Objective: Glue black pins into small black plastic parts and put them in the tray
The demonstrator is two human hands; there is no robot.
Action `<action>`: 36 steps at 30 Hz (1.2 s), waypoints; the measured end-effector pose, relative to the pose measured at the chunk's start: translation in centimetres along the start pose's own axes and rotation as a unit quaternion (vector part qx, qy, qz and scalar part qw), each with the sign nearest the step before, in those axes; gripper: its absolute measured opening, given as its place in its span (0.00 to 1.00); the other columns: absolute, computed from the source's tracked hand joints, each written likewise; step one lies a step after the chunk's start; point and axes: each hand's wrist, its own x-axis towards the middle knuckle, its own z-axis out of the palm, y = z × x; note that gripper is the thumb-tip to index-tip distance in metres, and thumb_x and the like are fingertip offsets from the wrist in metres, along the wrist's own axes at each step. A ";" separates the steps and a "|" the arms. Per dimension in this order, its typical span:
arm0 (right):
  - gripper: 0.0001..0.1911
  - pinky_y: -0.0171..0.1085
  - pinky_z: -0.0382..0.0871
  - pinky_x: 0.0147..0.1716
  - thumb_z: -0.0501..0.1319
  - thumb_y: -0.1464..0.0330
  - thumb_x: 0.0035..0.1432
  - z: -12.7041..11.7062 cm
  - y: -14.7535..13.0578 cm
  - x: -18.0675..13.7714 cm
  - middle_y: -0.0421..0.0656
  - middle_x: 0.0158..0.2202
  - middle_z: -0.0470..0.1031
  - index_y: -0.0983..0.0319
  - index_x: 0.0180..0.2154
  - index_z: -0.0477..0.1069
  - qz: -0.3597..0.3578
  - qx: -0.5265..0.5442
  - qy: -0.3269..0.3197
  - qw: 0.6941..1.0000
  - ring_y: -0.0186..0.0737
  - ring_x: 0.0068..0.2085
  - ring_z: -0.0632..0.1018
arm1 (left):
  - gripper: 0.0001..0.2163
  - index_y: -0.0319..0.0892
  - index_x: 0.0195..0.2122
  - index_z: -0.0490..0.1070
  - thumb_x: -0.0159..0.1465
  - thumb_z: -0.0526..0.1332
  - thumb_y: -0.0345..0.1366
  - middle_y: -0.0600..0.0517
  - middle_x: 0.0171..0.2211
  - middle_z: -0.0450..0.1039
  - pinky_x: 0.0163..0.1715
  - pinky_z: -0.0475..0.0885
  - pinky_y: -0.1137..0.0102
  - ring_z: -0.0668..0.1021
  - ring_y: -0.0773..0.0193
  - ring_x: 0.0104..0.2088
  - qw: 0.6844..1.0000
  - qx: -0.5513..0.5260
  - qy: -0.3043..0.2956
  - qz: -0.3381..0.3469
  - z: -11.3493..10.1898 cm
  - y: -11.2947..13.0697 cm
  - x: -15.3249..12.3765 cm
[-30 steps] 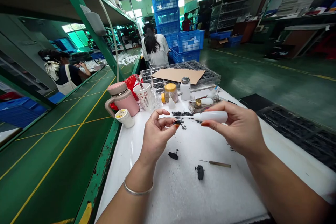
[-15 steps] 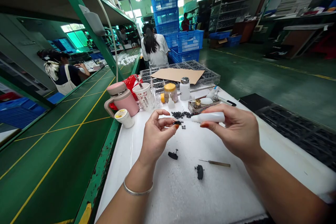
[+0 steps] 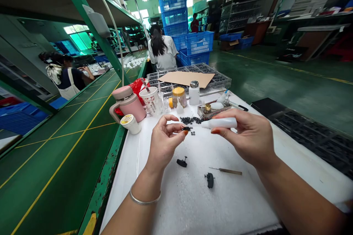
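Note:
Pinched between the thumb and fingers of my left hand (image 3: 164,140) is a small black part (image 3: 186,129), partly hidden by the fingertips. My right hand (image 3: 249,136) grips a white squeeze bottle (image 3: 220,123) lying sideways, its narrow tip pointing left at the black part with a gap between them. Behind the held part lies a pile of small black rings (image 3: 190,120). Nearer me on the white tabletop (image 3: 176,205) are two black molded pieces, one on the left (image 3: 182,162) and one on the right (image 3: 210,180). A thin needle tool with a wooden handle (image 3: 231,172) lies beside them.
At the table's back left stand a pink thermos (image 3: 131,104), a lidded tub (image 3: 131,124) and a plastic cup (image 3: 151,101). A yellow-lidded jar (image 3: 178,97) and white pump bottle (image 3: 194,93) stand mid-back. Compartment trays (image 3: 223,80) lie beyond; a green conveyor (image 3: 66,154) runs left.
The squeeze bottle and my right hand have shifted very slightly to the right. My left hand and the black part stay in place.

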 end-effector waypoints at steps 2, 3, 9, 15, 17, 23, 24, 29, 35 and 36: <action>0.09 0.41 0.70 0.30 0.71 0.63 0.48 0.0 -0.1 0.0 0.42 0.33 0.78 0.56 0.33 0.76 0.000 0.001 -0.001 1.000 0.45 0.34 0.78 | 0.21 0.42 0.41 0.61 0.50 0.71 0.33 0.49 0.33 0.75 0.26 0.67 0.78 0.75 0.69 0.29 1.000 -0.001 -0.001 0.000 0.0 0.0 0.0; 0.09 0.41 0.70 0.30 0.71 0.63 0.48 0.0 -0.1 0.0 0.41 0.33 0.78 0.56 0.33 0.76 0.000 0.001 -0.001 1.000 0.45 0.34 0.78 | 0.21 0.42 0.41 0.61 0.50 0.71 0.33 0.49 0.33 0.75 0.26 0.67 0.78 0.74 0.69 0.29 1.000 -0.002 -0.001 0.000 0.1 0.0 0.0; 0.09 0.40 0.70 0.30 0.71 0.63 0.49 -0.1 0.0 0.0 0.42 0.33 0.78 0.57 0.34 0.76 -0.010 0.003 0.000 1.000 0.43 0.34 0.78 | 0.21 0.42 0.41 0.62 0.50 0.71 0.33 0.50 0.33 0.75 0.27 0.68 0.77 0.74 0.68 0.29 1.000 -0.002 0.002 -0.002 0.1 0.1 0.0; 0.09 0.38 0.69 0.29 0.71 0.64 0.48 -0.1 -0.1 0.1 0.41 0.32 0.78 0.59 0.33 0.76 -0.007 -0.004 0.026 1.000 0.42 0.33 0.77 | 0.21 0.42 0.41 0.61 0.51 0.71 0.33 0.50 0.34 0.75 0.27 0.68 0.78 0.75 0.68 0.30 1.000 -0.002 -0.001 0.002 0.1 0.1 0.0; 0.09 0.37 0.69 0.28 0.71 0.64 0.48 -0.1 -0.2 0.1 0.41 0.31 0.78 0.59 0.32 0.77 0.007 0.009 0.040 0.999 0.40 0.32 0.77 | 0.21 0.42 0.41 0.61 0.51 0.71 0.33 0.50 0.34 0.75 0.27 0.68 0.78 0.75 0.68 0.30 1.000 -0.002 -0.001 0.004 0.0 0.0 0.1; 0.11 0.33 0.65 0.22 0.70 0.66 0.49 0.0 0.4 0.8 0.40 0.30 0.74 0.58 0.35 0.73 0.126 0.228 0.101 0.960 0.34 0.27 0.72 | 0.22 0.42 0.41 0.61 0.50 0.71 0.33 0.51 0.34 0.75 0.26 0.69 0.78 0.75 0.68 0.30 1.000 -0.009 -0.002 0.003 -0.1 -0.1 0.1; 0.12 0.33 0.66 0.23 0.71 0.67 0.48 0.0 0.6 1.0 0.40 0.31 0.73 0.58 0.35 0.71 0.157 0.278 0.105 0.942 0.34 0.28 0.72 | 0.22 0.42 0.41 0.61 0.50 0.71 0.33 0.50 0.34 0.75 0.27 0.69 0.78 0.75 0.68 0.30 1.000 -0.010 -0.003 0.003 -0.1 -0.1 0.1; 0.23 0.29 0.66 0.29 0.72 0.74 0.39 0.7 1.1 1.3 0.37 0.35 0.71 0.59 0.34 0.63 0.301 0.408 0.022 0.862 0.31 0.33 0.72 | 0.23 0.42 0.44 0.61 0.51 0.71 0.33 0.48 0.35 0.76 0.31 0.73 0.76 0.76 0.67 0.32 0.999 -0.024 -0.021 0.015 0.2 0.0 0.1; 0.15 0.30 0.59 0.25 0.69 0.66 0.49 2.8 0.5 0.0 0.36 0.29 0.66 0.62 0.38 0.70 0.268 0.314 -0.158 0.897 0.29 0.27 0.65 | 0.29 0.43 0.49 0.59 0.49 0.72 0.30 0.51 0.35 0.73 0.32 0.74 0.75 0.75 0.69 0.30 0.997 -0.050 -0.033 0.044 0.6 0.1 0.1; 0.13 0.30 0.60 0.26 0.68 0.64 0.50 3.1 0.3 -0.2 0.37 0.29 0.68 0.62 0.38 0.72 0.251 0.283 -0.169 0.910 0.30 0.28 0.66 | 0.30 0.44 0.50 0.59 0.49 0.72 0.30 0.52 0.35 0.72 0.32 0.74 0.75 0.75 0.70 0.30 0.997 -0.054 -0.035 0.046 0.7 0.0 0.0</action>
